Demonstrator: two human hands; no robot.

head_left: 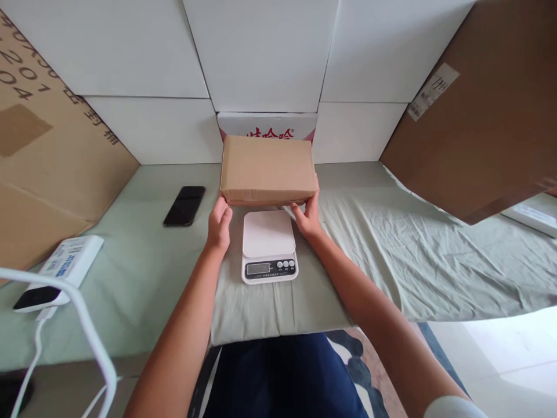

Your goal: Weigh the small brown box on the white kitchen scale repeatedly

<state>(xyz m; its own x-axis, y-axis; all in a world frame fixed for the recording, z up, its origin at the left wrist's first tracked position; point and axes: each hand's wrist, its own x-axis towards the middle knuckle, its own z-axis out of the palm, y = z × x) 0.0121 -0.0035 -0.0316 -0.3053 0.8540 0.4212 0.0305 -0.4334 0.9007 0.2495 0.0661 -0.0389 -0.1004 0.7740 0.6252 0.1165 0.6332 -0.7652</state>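
A plain brown cardboard box [268, 165] is gripped at its two near corners, just behind a white digital kitchen scale [268, 235]. My left hand [219, 223] is closed on the box's left corner, fingers partly hidden behind it. On the right corner, my right hand [308, 215] holds it with the thumb at the lower edge and the fingers up the side. The scale's plate carries nothing; its small display shows no digits I can make out. Whether the box's underside touches the cloth cannot be seen.
A black phone [184, 206] lies left of the scale. Further left are a white power bank [63, 270] with a cable and a large carton [52, 145]. Another large carton [483, 110] stands right. White panels and a red-lettered box [267, 121] close off the back of the cloth-covered table [143, 261].
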